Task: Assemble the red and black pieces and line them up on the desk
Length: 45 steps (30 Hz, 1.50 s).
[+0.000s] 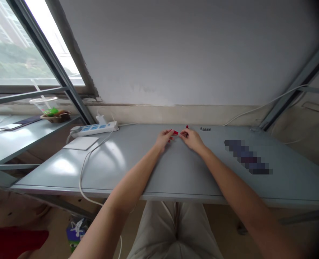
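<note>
My left hand (164, 140) and my right hand (192, 139) are close together at the far part of a grey metal table (175, 169). A small red piece (175, 132) sits at the fingertips of my left hand, and my right fingertips nearly meet it. Just above my right hand is a second small red piece (187, 126). Several small dark pieces (205, 128) lie in a short row further right. The small size and distance hide exactly how the fingers grip.
A white power strip (93, 128) with blue sockets lies at the table's back left, beside a white square pad (81, 142). A white cable (85, 162) runs over the table's front edge. A pixelated patch (247, 157) covers something on the right. The wall rises behind.
</note>
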Tool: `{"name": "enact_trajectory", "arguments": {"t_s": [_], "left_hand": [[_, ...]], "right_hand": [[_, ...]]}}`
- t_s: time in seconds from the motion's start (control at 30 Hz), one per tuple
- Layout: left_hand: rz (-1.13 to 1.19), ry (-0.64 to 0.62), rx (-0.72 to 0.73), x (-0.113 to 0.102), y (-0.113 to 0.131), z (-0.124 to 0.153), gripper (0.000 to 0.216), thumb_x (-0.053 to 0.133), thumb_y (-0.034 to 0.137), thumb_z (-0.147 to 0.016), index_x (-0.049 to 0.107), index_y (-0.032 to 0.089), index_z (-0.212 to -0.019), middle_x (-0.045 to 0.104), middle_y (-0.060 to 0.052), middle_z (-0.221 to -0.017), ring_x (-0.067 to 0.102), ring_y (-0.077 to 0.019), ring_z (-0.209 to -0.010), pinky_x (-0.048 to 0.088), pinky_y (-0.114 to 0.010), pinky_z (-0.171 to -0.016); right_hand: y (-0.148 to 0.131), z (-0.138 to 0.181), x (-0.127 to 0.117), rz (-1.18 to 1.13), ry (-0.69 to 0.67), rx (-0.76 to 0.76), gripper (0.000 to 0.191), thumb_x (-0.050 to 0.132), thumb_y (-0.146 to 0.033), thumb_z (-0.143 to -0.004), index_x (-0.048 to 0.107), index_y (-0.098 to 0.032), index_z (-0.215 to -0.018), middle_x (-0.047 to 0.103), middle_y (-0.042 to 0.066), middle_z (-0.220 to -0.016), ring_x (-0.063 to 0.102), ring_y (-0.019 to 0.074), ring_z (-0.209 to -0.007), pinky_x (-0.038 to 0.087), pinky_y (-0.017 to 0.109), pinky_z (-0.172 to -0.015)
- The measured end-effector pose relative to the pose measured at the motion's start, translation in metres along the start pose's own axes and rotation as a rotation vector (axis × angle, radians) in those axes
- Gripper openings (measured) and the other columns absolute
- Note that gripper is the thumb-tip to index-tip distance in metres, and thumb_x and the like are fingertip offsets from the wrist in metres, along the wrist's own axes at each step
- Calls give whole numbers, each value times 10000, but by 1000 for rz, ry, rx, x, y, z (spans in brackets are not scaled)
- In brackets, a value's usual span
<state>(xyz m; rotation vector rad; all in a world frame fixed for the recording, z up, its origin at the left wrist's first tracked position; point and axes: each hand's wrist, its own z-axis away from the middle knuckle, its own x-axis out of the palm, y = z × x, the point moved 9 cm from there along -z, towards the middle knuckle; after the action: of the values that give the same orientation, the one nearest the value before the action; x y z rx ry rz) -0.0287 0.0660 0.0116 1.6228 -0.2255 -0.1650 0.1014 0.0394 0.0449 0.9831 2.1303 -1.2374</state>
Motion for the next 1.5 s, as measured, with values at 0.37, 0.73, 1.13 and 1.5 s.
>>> {"name": "enact_trajectory", "arguments": {"t_s": [0.37, 0.73, 1.13, 1.5], "left_hand": [[-17, -38, 17, 2, -1, -2, 242, 625, 332, -673, 634, 154, -836, 642, -81, -976, 530, -81, -624, 366, -219, -549], [-668, 12, 249, 24, 12, -8, 94, 622, 238, -673, 620, 154, -715, 651, -70, -764, 556, -140, -682, 410, -261, -653], [-1102, 7, 155, 67, 8, -14, 176, 492, 266, -758, 605, 170, -853, 641, -105, -873, 575, -217, -858, 405, -323, -743], [-1109, 41, 169, 68, 0, -16, 201, 552, 341, -742, 598, 157, -810, 626, -117, -900, 544, -236, -917, 372, -379, -822]], "right_hand": [[-9, 5, -8, 349, -39, 12, 140, 545, -239, -755, 595, -183, -873, 614, 77, -931, 557, 189, -835, 399, 274, -667], [56, 14, -31, 339, -140, 342, 79, 604, -242, -678, 628, -168, -692, 628, 62, -711, 565, 167, -663, 393, 251, -600], [74, 19, -22, 234, -46, 405, 150, 606, -293, -708, 647, -171, -786, 652, 70, -785, 589, 159, -736, 409, 242, -643], [79, 20, -14, 227, -81, 417, 177, 604, -288, -708, 649, -163, -825, 659, 72, -803, 596, 164, -755, 418, 251, -664]]}}
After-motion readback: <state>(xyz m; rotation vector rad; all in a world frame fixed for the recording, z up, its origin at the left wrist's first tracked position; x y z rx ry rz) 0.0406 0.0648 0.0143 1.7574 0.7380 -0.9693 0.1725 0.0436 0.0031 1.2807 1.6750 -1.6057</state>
